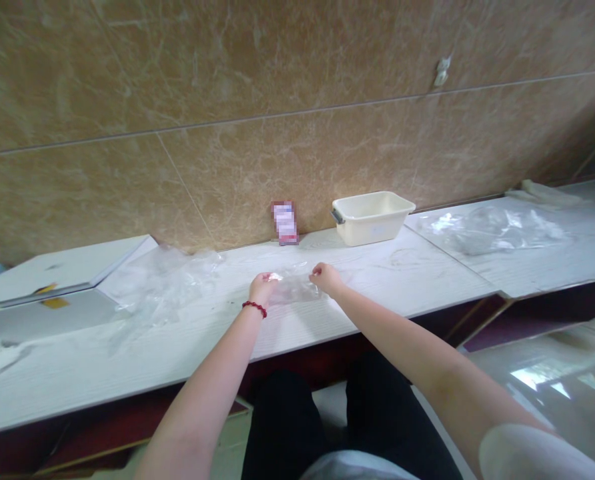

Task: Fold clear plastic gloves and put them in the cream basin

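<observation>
A clear plastic bag (296, 287) stretches between my two hands just above the white counter. My left hand (263, 287), with a dark red bead bracelet at the wrist, pinches the bag's left side. At its right side, the closed fingers of my right hand (327, 278) grip the film. Behind the bag, a phone-like item (285, 223) with a blurred screen leans against the wall. A cream plastic tub (372, 219) with a grey handle stands beyond my right hand.
Crumpled clear plastic bags (172, 280) lie to the left beside a white box (72, 273). More clear plastic (497, 230) is spread on the right part of the counter (427, 283). A tiled wall (247, 167) rises behind. The counter's front edge runs close to my legs.
</observation>
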Available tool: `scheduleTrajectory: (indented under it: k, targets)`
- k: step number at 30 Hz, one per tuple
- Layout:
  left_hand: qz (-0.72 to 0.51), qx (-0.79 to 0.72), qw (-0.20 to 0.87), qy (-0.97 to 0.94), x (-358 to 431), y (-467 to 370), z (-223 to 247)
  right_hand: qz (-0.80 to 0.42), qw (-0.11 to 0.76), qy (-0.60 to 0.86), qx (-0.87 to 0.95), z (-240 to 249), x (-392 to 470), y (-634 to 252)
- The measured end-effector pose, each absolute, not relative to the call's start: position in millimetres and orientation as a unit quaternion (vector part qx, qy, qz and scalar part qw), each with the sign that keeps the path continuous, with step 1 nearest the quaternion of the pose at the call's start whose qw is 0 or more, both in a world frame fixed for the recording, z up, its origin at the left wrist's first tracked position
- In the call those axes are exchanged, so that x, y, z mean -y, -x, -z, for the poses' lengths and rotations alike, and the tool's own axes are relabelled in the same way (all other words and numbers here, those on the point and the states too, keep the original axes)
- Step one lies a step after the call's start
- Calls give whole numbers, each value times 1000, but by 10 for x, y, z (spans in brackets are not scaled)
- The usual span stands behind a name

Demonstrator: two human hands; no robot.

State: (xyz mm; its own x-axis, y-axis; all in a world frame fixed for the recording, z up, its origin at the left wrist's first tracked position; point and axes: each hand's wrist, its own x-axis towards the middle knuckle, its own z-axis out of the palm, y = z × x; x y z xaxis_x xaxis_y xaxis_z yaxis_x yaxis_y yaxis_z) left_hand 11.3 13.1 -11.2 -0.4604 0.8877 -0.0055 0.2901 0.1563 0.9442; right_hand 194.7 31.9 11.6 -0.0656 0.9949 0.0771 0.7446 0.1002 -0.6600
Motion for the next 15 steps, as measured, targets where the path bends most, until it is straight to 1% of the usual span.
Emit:
scheduleTrajectory:
  k: [6, 15]
  targets:
    - [-501, -672, 309, -450, -140, -56, 204, -234, 296, 614, 693, -9, -349, -1969]
    - [-460, -633, 314, -538, -163, 0, 225, -198, 270, 591, 734, 36, -287, -2000]
